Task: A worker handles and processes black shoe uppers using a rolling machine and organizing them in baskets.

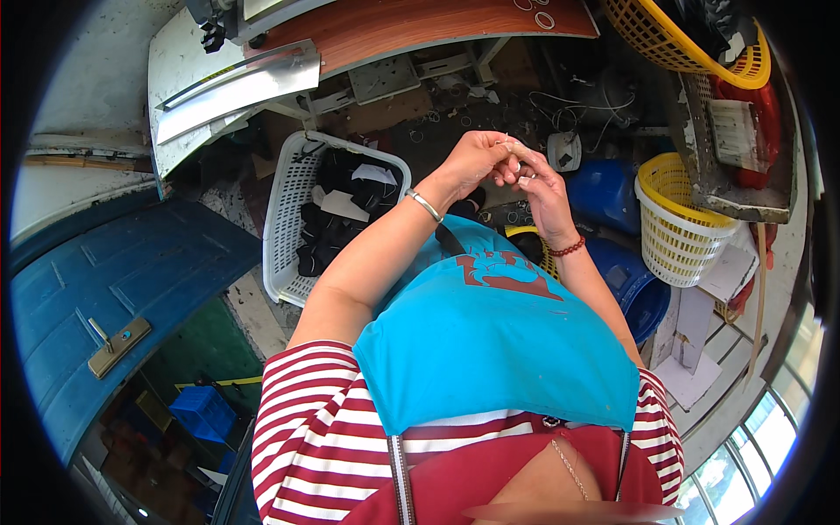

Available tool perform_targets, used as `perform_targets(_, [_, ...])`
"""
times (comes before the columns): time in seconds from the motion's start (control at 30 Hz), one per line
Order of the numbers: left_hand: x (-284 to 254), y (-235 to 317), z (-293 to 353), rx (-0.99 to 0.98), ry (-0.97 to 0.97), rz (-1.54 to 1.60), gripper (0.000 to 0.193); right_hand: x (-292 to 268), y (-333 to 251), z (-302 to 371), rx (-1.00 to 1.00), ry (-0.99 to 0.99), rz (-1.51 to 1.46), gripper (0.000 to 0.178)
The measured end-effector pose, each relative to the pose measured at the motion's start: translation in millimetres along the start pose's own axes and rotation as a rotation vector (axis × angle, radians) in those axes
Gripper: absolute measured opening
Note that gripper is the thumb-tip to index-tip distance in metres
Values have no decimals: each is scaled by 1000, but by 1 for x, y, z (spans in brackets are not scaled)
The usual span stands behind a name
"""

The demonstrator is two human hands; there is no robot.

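My left hand (477, 164), with a silver bangle at the wrist, is raised in front of the blue apron (503, 302). Its thumb and fingers are pinched together. My right hand (544, 191), wearing a red bead bracelet, meets it with bent fingers. The fingertips of both hands come together around something too small to name. Left of the hands, a white plastic basket (278, 210) holds dark items and several pale pieces of paper or card. Part of a yellow basket (544, 258) shows beneath my right wrist.
A workbench (429, 33) with a brown top spans the far side; a metal strip (249, 92) lies at its left. Blue tubs (604, 194) and nested white and yellow baskets (678, 232) stand at right. A blue door (122, 297) is at left.
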State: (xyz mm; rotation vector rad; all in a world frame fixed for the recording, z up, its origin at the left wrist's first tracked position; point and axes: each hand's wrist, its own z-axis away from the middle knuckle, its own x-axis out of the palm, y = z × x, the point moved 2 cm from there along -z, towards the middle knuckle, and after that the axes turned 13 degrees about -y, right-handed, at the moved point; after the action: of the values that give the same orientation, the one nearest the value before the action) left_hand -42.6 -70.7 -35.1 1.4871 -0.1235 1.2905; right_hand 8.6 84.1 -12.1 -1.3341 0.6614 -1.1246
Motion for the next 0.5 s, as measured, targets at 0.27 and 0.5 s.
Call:
perform_targets(0.27, [0, -1, 5, 10, 123, 101, 16, -4, -5, -4, 100, 29, -565, 50])
perform_targets(0.5, [-1, 1, 4, -11, 99, 52, 23, 1, -9, -5, 74, -64, -660, 47])
